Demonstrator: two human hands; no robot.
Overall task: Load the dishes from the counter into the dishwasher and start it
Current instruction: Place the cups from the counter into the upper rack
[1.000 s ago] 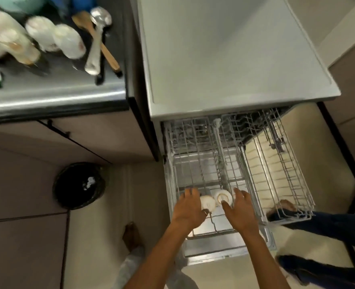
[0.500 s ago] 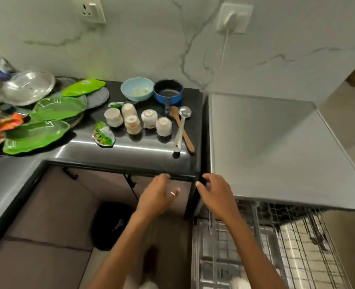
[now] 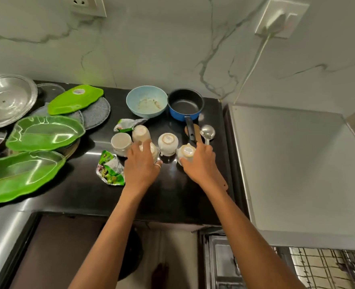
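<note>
Several small white cups stand upside down on the black counter (image 3: 172, 190). My left hand (image 3: 142, 167) curls over one cup (image 3: 153, 148), which is mostly hidden under the fingers. My right hand (image 3: 200, 163) grips the rightmost cup (image 3: 186, 152) from its right side. Between the two hands stands a free cup (image 3: 168, 142), and two more cups (image 3: 121, 142) (image 3: 141, 132) sit to the left. The dishwasher (image 3: 297, 163) is to the right, with its pulled-out wire rack (image 3: 322, 268) showing at the bottom right.
Behind the cups are a light blue bowl (image 3: 146, 101), a blue saucepan (image 3: 186, 104), a steel ladle (image 3: 207, 132) and a wooden spatula (image 3: 197, 130). Green leaf-shaped plates (image 3: 45, 132), a steel plate (image 3: 5, 99) and crumpled wrappers (image 3: 109, 170) lie to the left.
Both hands left the dishwasher rack, rose past the counter edge and reached forward onto the cups. The view swung up from the rack to the counter.
</note>
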